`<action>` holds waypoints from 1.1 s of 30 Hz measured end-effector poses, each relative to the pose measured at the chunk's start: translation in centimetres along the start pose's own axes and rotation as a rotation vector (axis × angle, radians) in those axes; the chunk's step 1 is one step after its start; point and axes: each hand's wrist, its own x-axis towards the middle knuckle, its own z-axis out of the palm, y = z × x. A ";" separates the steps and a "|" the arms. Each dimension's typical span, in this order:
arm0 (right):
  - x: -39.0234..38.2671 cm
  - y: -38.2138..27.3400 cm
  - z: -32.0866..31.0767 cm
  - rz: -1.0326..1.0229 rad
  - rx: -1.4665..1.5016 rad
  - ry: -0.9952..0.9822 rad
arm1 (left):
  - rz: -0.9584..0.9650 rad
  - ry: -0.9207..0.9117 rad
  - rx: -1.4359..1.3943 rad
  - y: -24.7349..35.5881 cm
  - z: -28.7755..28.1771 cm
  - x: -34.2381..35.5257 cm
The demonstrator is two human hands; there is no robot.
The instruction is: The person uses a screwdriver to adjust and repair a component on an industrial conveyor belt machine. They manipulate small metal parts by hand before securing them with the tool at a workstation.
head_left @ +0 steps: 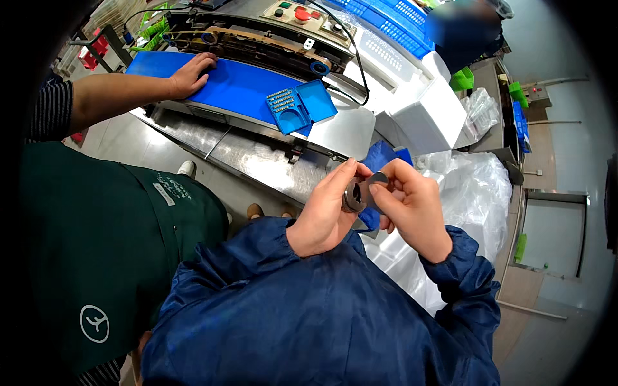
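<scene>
My left hand (pixel 325 209) is closed around a round metal part (pixel 351 195) with a dark centre, in front of my body. My right hand (pixel 412 206) is beside it, thumb and fingers pinched on a small flat dark-grey piece (pixel 378 177) at the round part's right side. Above my hands, an open light-blue plastic case (pixel 288 109) with rows of small pieces rests on a blue conveyor belt (pixel 235 87), overlapping onto a metal plate (pixel 338 135).
A co-worker in a green apron (pixel 109 244) stands at left, hand (pixel 190 74) on the belt. Machine controls (pixel 301 16), blue crates (pixel 386 26) and another person (pixel 460 38) are beyond. A white foam box (pixel 431 119) and crumpled plastic sheeting (pixel 470 206) sit at right.
</scene>
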 end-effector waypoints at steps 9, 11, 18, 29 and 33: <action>0.4 -0.1 -4.0 -1.198 -0.850 -0.187 | -0.486 0.042 -0.188 1.3 0.9 -0.9; 0.2 -0.3 -4.0 -1.346 -0.919 -0.193 | -0.558 -0.038 -0.149 1.3 0.6 -1.2; -0.8 0.1 -4.1 -1.521 -1.011 -0.353 | -0.705 -0.107 -0.128 0.7 0.7 -1.9; -1.2 0.3 -4.1 -1.416 -0.972 -0.586 | -0.704 -0.120 -0.081 -0.1 0.9 -2.0; -1.0 1.8 -3.5 -1.380 -0.863 -0.357 | -0.628 -0.028 -0.018 -0.4 1.2 -2.0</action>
